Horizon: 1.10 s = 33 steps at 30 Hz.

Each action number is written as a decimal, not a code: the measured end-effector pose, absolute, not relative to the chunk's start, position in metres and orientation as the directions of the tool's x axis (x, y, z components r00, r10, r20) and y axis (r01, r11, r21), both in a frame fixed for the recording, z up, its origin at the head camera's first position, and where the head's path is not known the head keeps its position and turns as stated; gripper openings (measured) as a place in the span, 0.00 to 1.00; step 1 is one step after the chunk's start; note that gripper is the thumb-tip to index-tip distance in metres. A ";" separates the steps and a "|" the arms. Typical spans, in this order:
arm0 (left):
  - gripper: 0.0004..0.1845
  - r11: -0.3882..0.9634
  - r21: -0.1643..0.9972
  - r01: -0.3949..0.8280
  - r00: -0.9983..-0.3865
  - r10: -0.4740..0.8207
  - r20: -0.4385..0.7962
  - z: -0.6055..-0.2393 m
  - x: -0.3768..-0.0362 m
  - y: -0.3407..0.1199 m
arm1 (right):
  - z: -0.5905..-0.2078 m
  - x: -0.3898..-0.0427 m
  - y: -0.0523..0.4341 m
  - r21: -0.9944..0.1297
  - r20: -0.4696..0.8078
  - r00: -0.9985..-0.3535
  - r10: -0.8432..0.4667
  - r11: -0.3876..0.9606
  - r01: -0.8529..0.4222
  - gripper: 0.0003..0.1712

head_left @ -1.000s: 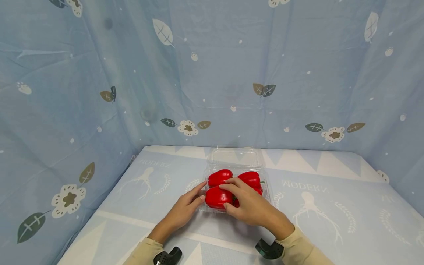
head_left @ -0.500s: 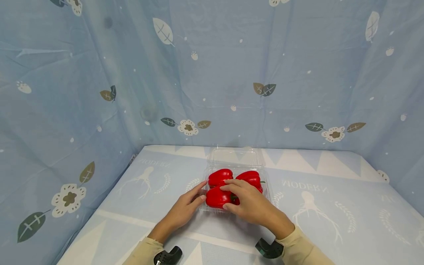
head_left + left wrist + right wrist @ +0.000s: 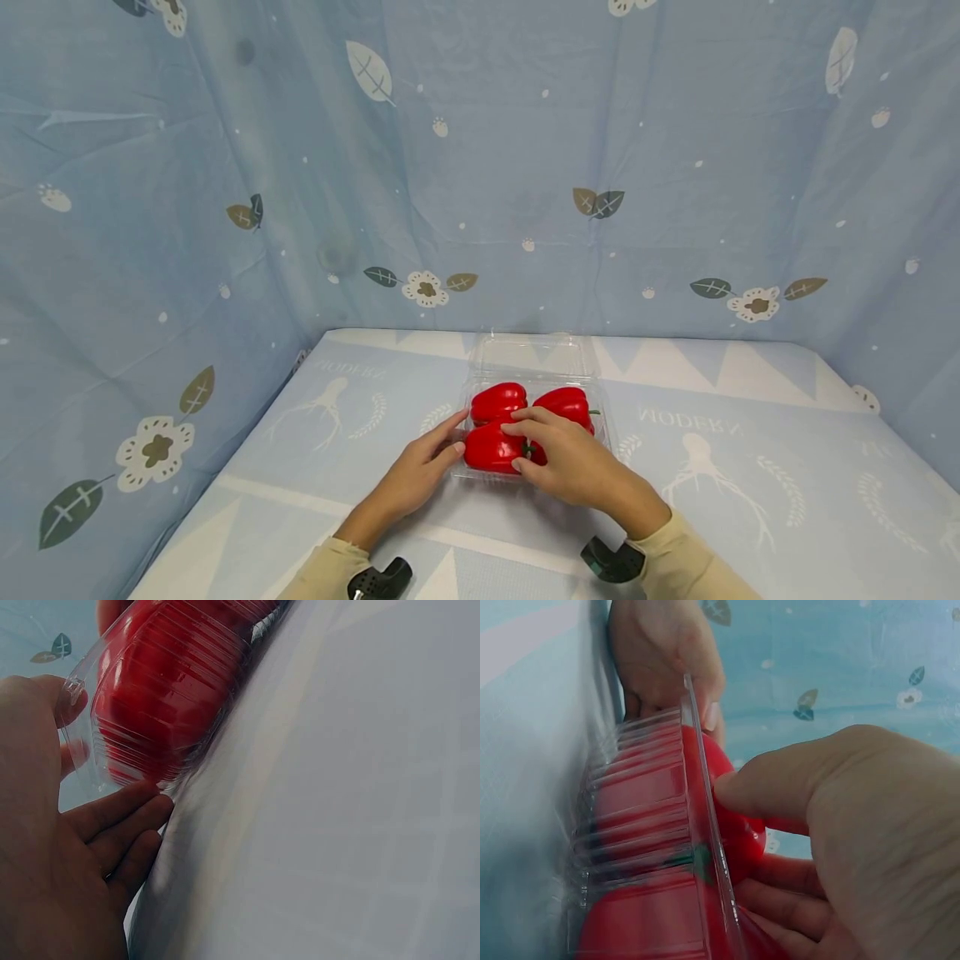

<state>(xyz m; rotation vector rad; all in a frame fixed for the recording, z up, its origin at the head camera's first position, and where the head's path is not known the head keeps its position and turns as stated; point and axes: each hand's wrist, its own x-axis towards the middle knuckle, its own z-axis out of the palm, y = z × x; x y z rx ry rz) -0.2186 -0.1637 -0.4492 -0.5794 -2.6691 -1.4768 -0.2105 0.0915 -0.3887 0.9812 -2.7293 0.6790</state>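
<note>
A clear plastic clamshell box (image 3: 534,357) stands mid-table with its lid folded back. Red bell peppers fill it: one back left (image 3: 497,400), one back right (image 3: 567,402), one front left (image 3: 486,450). My right hand (image 3: 577,467) lies over the front right pepper, which it mostly hides, with thumb and fingers curled round it; the right wrist view shows the thumb (image 3: 757,784) pressing red pepper skin (image 3: 739,832). My left hand (image 3: 416,471) rests against the box's front left corner with straight fingers. The thumb (image 3: 69,701) touches the rim and the fingers (image 3: 131,817) lie along the ribbed wall (image 3: 176,705).
The table (image 3: 750,467) wears a pale blue printed cloth. Blue leaf-patterned curtain (image 3: 225,250) closes it in at the left, back and right. Black wrist camera mounts (image 3: 378,579) show at the bottom edge.
My right hand has shifted its fingers slightly on the front peppers. The left hand and the box stay where they were.
</note>
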 end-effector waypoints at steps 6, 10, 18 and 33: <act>0.27 0.477 0.815 0.331 -0.932 0.300 0.203 -0.449 -0.218 -0.163 | -0.388 -0.211 0.092 -0.360 0.297 -0.766 -0.570 0.677 -0.643 0.27; 0.26 0.477 0.813 0.333 -0.931 0.303 0.203 -0.449 -0.218 -0.163 | -0.388 -0.211 0.093 -0.384 0.294 -0.771 -0.564 0.669 -0.636 0.26; 0.26 0.490 0.807 0.329 -0.934 0.298 0.199 -0.448 -0.218 -0.163 | -0.387 -0.212 0.096 -0.410 0.308 -0.766 -0.564 0.648 -0.642 0.26; 0.27 0.487 0.804 0.341 -0.929 0.305 0.209 -0.448 -0.218 -0.163 | -0.381 -0.221 0.106 -0.692 0.307 -0.779 -0.546 0.434 -0.577 0.20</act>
